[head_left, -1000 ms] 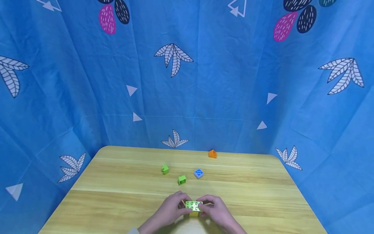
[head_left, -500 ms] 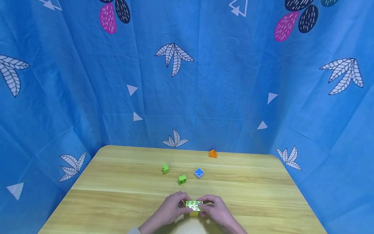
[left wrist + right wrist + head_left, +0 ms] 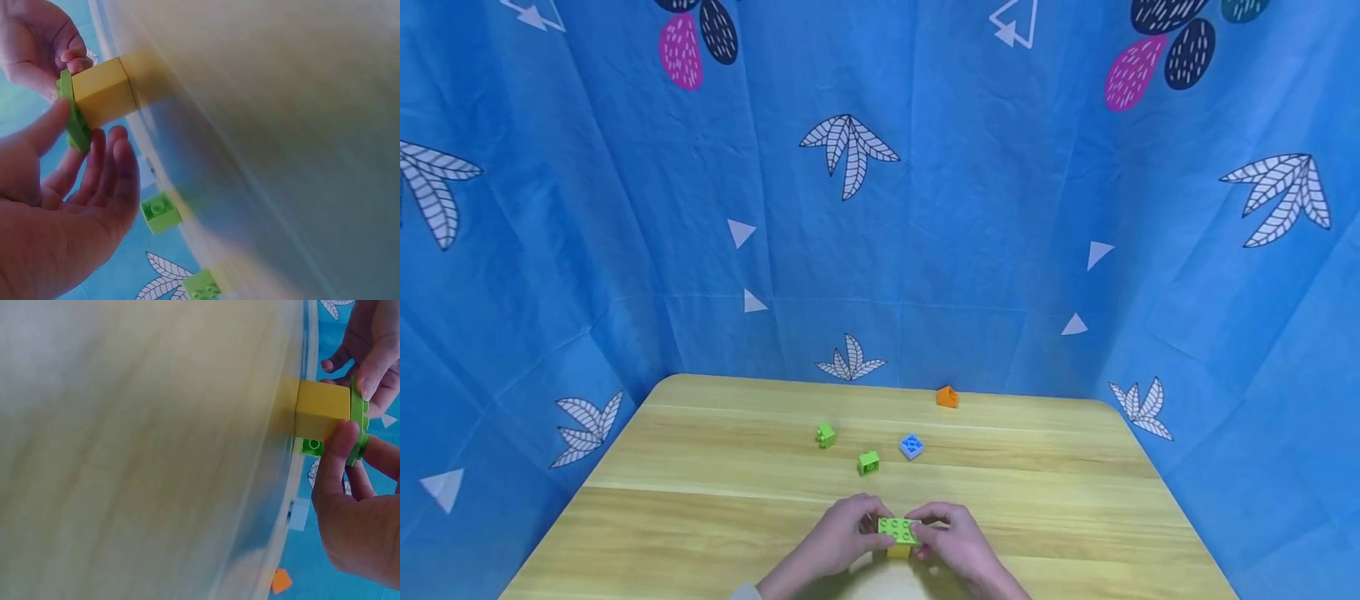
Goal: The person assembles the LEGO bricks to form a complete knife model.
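Observation:
A flat lime-green toy brick (image 3: 895, 530) with round studs lies on top of a yellow block (image 3: 898, 552) near the front of the table. My left hand (image 3: 844, 533) pinches the green brick's left end between thumb and fingers. At the other end, my right hand (image 3: 953, 542) grips it, its thumb at the front corner. In the left wrist view, the yellow block (image 3: 103, 90) stands on the tabletop and the green brick (image 3: 76, 119) overhangs it on both sides. From the right wrist, a fingertip of my right hand (image 3: 353, 519) touches the yellow block (image 3: 322, 409) too.
Beyond the hands lie two small green bricks, one nearer (image 3: 868, 463) and one farther left (image 3: 826, 435). A blue brick (image 3: 912, 447) lies to their right. An orange piece (image 3: 947, 397) sits near the wooden table's (image 3: 1037, 467) back edge, before a blue patterned curtain (image 3: 970, 208).

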{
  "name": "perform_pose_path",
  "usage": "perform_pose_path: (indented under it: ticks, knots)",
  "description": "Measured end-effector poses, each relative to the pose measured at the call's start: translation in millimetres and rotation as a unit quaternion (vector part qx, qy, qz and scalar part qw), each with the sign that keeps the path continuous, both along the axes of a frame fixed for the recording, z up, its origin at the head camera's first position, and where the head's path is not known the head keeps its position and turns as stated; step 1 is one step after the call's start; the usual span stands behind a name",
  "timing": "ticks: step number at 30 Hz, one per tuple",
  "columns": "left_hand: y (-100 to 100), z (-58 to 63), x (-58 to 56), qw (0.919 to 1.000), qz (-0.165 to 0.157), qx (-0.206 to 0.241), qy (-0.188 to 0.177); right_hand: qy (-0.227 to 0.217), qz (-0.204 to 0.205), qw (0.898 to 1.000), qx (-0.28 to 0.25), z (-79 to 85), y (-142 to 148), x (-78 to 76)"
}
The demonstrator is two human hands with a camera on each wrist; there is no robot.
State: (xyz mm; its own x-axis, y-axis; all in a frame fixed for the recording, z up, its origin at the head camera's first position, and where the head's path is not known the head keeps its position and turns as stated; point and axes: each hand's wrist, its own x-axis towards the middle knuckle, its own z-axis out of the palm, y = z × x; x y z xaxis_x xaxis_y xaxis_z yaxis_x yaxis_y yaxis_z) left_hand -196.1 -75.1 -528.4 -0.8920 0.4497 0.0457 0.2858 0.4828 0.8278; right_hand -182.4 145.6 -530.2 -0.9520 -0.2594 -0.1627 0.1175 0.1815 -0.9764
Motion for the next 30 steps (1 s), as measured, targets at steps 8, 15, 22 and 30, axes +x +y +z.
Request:
perform_pose_path:
  ticks: [8,15,22,30]
  knots:
    - [0.0,-1.9,-0.1,0.9999,0.0,-0.011,0.004,-0.011,-0.001,1.0,-0.005,-2.1,0.0,-0.4]
    - [1.6,-2.7,-0.6,1.0,0.0,-0.008,-0.002,-0.01,0.007,1.0,-0.008,-2.2,0.9,-1.0]
    - [1.1,-3.6,-1.3,0.9999,-0.003,-0.011,0.0,-0.01,0.013,1.0,-0.003,-1.9,2.2,-1.6]
    - [1.4,-3.6,-2.0,0.9997,-0.002,-0.022,0.007,-0.009,0.014,1.0,-0.01,-1.4,2.0,-1.7]
